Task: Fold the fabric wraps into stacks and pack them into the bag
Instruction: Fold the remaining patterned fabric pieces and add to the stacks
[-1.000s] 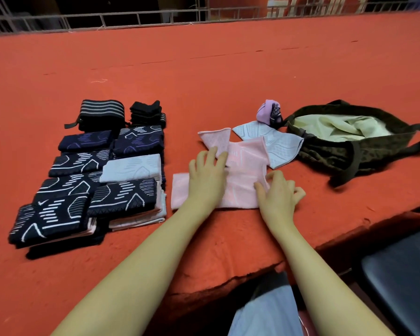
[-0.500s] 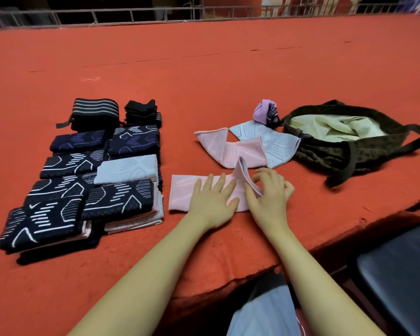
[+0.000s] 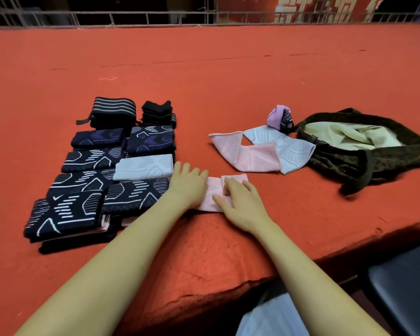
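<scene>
Both my grips, left (image 3: 188, 187) and right (image 3: 240, 202), lie flat on the pink wrap (image 3: 215, 190); lifting early, I reckon the fold springs open.

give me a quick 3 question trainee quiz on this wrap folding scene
1. True or false: both hands press on the folded pink wrap.
2. Which lies nearest the bag? A) striped black roll B) purple bundle C) folded light grey wrap
3. Fill in: the unfolded pink wrap partly overlaps a pale ____ wrap.

Key: 1 true: left hand, right hand. 2 B: purple bundle. 3 blue: pale blue wrap.
</scene>
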`<state>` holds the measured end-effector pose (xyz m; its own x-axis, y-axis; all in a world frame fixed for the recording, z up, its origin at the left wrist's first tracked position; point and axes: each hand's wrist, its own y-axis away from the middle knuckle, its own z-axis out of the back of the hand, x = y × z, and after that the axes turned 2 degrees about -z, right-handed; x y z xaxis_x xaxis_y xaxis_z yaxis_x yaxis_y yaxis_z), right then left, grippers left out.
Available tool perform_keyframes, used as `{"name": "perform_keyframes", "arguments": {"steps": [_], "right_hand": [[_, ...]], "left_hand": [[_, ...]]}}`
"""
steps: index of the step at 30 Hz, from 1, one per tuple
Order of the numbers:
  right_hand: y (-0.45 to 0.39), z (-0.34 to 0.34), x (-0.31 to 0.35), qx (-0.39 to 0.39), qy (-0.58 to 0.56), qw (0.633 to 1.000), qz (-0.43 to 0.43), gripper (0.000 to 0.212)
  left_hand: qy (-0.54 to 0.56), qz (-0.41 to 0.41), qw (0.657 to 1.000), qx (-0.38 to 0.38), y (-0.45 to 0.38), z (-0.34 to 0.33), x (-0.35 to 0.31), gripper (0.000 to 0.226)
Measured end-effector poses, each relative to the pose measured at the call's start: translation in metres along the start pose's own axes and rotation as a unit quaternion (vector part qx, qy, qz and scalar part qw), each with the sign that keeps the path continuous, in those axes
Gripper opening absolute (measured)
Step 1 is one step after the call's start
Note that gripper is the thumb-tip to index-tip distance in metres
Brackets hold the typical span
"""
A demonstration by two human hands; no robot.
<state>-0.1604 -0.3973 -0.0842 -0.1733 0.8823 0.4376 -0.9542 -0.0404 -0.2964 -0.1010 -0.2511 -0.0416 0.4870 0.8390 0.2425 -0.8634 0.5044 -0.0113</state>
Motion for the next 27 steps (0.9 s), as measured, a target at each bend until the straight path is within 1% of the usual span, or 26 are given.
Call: {"name": "perform_keyframes", "arguments": {"steps": [2, 3, 4, 6, 8, 11, 14, 16, 18, 19, 20, 22, 24, 25, 27], "right_hand": [[0.002, 0.006, -0.002, 0.043, -0.046, 0.998, -0.001, 0.054], [0.004, 0.008, -0.005, 0.052, -0.055, 0.997, -0.004, 0.059], [0.006, 0.010, -0.008, 0.056, -0.034, 0.998, -0.006, 0.067], [0.012, 0.013, -0.011, 0.084, 0.059, 0.995, -0.006, 0.090], [0.016, 0.012, -0.009, 0.113, 0.104, 0.988, 0.000, 0.103], [0.013, 0.013, -0.006, 0.123, 0.134, 0.983, -0.009, 0.100], [0.009, 0.012, 0.000, 0.103, 0.148, 0.983, -0.022, 0.096], [0.008, 0.007, 0.007, 0.093, 0.159, 0.983, -0.013, 0.096], [0.007, 0.003, 0.011, 0.092, 0.170, 0.981, 0.002, 0.103], [0.007, 0.001, 0.011, 0.095, 0.174, 0.980, 0.009, 0.108], [0.007, 0.000, 0.012, 0.099, 0.175, 0.980, 0.013, 0.109], [0.006, 0.001, 0.011, 0.118, 0.159, 0.980, 0.016, 0.102], [0.005, 0.005, 0.007, 0.142, 0.123, 0.982, 0.015, 0.099], [0.005, 0.007, 0.004, 0.142, 0.095, 0.985, 0.010, 0.099], [0.004, 0.006, 0.000, 0.094, 0.056, 0.994, -0.011, 0.095]], "left_hand": [[-0.009, 0.002, 1.000, -0.016, -0.001, 0.002, 0.000, 0.040], [-0.012, 0.004, 1.000, -0.025, -0.002, 0.003, -0.001, 0.039], [-0.012, 0.006, 0.999, -0.034, -0.002, 0.005, -0.002, 0.036], [-0.009, 0.011, 0.998, -0.056, -0.003, 0.008, -0.003, 0.032], [-0.005, 0.023, 0.997, -0.080, -0.001, 0.008, -0.003, 0.030], [0.006, 0.047, 0.995, -0.092, 0.003, 0.007, -0.002, 0.031], [-0.005, 0.065, 0.993, -0.095, 0.006, 0.009, 0.000, 0.032], [-0.008, 0.061, 0.993, -0.104, 0.008, 0.008, 0.000, 0.032], [0.014, 0.055, 0.989, -0.134, 0.007, 0.003, 0.001, 0.030], [0.027, 0.048, 0.985, -0.161, 0.007, 0.003, 0.003, 0.026], [0.029, 0.038, 0.981, -0.189, 0.007, 0.003, 0.004, 0.021], [0.031, 0.030, 0.972, -0.233, 0.005, 0.002, 0.005, 0.016], [0.045, 0.026, 0.966, -0.252, 0.004, 0.003, 0.003, 0.016], [0.056, 0.027, 0.964, -0.257, 0.004, 0.005, 0.001, 0.018], [0.081, 0.031, 0.960, -0.266, 0.001, 0.008, -0.002, 0.017]]}}
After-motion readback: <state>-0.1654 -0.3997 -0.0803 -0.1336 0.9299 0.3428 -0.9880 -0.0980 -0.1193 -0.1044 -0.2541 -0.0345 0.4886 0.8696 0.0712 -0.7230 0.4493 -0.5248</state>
